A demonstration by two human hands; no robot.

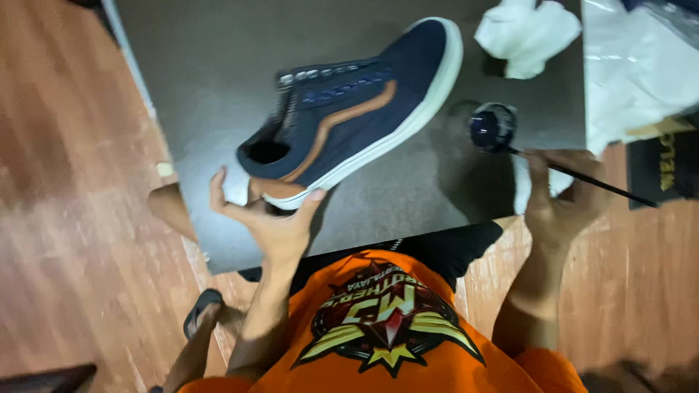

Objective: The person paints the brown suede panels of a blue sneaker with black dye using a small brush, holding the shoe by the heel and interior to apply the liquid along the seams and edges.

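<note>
Fingers (227,191) of left hand (273,225) curled around heel of shoe (357,109), thumb on white sole edge. Shoe navy, tan stripe, white sole; lay tilted on dark counter (211,65), toe toward upper right of frame. Right hand (564,200), right of centre, closed on thin dark brush (582,177); brush tip touched small round dark jar (493,126) on counter. Crumpled white cloth (526,33) at top right, near toe. Orange shirt (386,327) at bottom centre.
</note>
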